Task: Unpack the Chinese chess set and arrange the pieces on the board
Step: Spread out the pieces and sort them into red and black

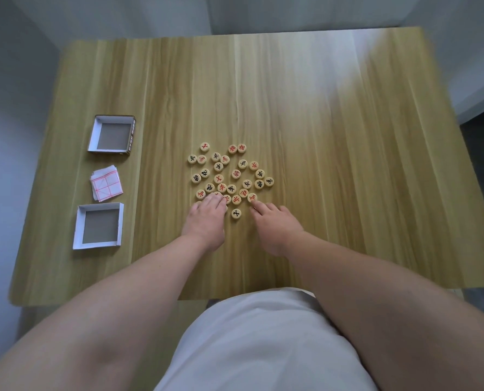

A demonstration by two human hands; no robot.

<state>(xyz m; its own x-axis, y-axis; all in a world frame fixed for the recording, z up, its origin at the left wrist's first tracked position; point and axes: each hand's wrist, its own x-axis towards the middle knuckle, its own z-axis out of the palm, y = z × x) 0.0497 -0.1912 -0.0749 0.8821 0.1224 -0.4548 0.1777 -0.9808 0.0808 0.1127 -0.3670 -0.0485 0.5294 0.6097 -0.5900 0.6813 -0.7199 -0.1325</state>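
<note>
Left hand (206, 213): it lies flat with its fingers straight and close together. It presses on a few pieces (236, 174) at the near edge of the heap and grips nothing.
Right hand (274, 221): one finger points out and touches a red piece (252, 197). The other fingers seem tucked in, but they are too small to be sure. It holds nothing.
Pieces: they lie loose in a heap on the counter (319, 165), just past both hands, faces up.
Piece look: small, round, flat discs of pale smooth wood, each with a red or black sign on top.
Board (106, 186): thin white paper with red lines, folded into a small square. It lies off to the left, well apart from the pieces.
Box: the far box half (93, 134) and the near box half (78, 227) are shallow square card trays with white walls. Nothing is inside them.
Counter: smooth, yellow-brown, with wood stripes.
Done: the box is open and the pieces are out.
Left to do: open the board, lay it flat, and put every piece in its spot.
</note>
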